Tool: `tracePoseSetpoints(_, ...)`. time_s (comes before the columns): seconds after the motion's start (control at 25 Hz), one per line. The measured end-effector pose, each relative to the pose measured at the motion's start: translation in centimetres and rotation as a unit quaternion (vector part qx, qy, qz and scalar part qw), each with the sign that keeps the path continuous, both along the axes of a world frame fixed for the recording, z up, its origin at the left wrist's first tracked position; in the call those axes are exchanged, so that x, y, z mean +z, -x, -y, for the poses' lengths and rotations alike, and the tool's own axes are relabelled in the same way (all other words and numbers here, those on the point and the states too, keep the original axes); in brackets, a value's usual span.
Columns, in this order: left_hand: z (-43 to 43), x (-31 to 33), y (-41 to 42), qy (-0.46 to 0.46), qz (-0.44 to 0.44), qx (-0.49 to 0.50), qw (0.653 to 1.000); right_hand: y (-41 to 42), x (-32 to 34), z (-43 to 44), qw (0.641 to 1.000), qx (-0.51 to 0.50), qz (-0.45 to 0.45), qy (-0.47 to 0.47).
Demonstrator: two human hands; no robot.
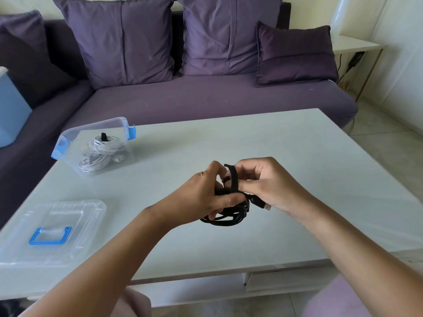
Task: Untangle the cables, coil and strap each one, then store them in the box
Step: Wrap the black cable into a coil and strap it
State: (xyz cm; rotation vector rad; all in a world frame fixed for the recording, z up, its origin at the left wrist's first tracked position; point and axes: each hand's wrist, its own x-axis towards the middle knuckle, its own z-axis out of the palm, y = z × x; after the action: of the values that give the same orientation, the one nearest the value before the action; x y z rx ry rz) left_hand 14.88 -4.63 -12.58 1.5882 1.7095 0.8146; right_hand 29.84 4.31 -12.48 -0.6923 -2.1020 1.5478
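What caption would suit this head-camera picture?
Left hand holds a coiled black cable, right hand pinches its strap; white cable lies in box.

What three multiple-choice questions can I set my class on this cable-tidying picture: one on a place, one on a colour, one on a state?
1. Where does the white cable lie?
A. On the sofa
B. In the clear box
C. On the floor

2. What colour is the handle on the lid?
A. Red
B. Green
C. Blue

3. What state is the black cable in?
A. Coiled, gripped by the left hand while the right hand pinches a black strap
B. Stretched out straight
C. Strapped and already stored

Answers:
1 B: the white coil shows through the open box's clear wall.
2 C: the handle is plainly blue against the clear lid.
3 A: both hands hold the bundle, with the strap standing up from it.
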Motion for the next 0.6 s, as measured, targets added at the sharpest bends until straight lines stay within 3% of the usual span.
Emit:
tracePoseSetpoints(0.28,-0.6,-0.3,1.1,0.029,0.073,-0.012,0.997,-0.9,0.8,-0.8,0.994,0.103,-0.014,-0.014)
tracePoseSetpoints(0.6,-0.7,-0.7,1.4,0.124,0.143,-0.098,0.977,-0.3,-0.4,-0.4,0.984,0.043,-0.020,-0.172)
